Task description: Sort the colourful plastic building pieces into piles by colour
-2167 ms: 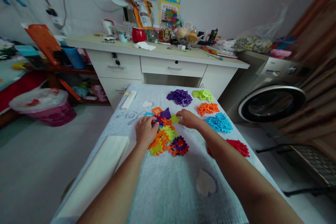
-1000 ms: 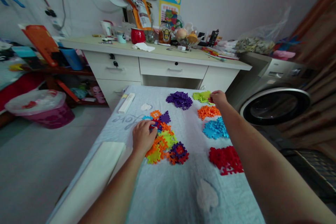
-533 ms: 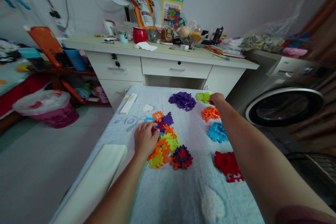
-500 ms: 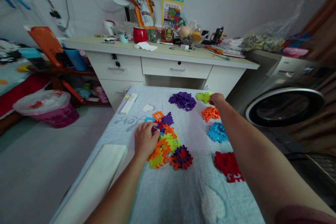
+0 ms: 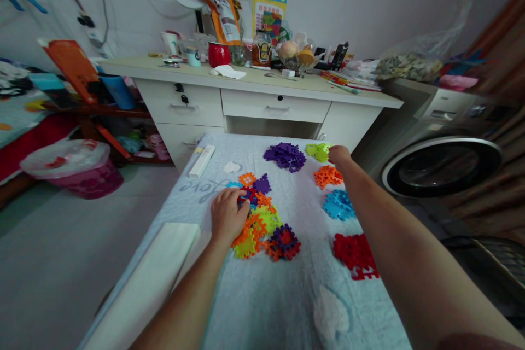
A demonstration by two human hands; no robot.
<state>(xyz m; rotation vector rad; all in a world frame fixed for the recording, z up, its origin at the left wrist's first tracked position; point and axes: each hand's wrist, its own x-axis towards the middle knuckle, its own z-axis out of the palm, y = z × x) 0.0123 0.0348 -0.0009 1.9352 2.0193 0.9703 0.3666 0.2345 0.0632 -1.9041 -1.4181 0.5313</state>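
My left hand [image 5: 228,213] lies over the left edge of a mixed heap of toothed plastic puzzle pieces [image 5: 268,220], its thumb apart from its fingers. Purple, orange, yellow-green, blue and red pieces show in that heap. My right hand [image 5: 339,154] is at the far right of the cloth, its curled fingers against the right edge of the yellow-green pieces [image 5: 317,151]; what they hold, if anything, is hidden. Sorted piles lie nearby: purple pieces [image 5: 284,156], orange pieces [image 5: 327,176], blue pieces [image 5: 338,204] and red pieces [image 5: 355,256], the last below my right forearm.
A pale blue cloth [image 5: 287,301] covers the table. A white strip-shaped box [image 5: 202,161] lies at its far left and a long white panel [image 5: 151,279] along its left side. Behind stands a cluttered desk [image 5: 254,83]; a washing machine [image 5: 443,142] is at right, a pink bin [image 5: 77,175] at left.
The view has shifted very slightly. Both hands stay in nearly the same places, and the piles look the same.
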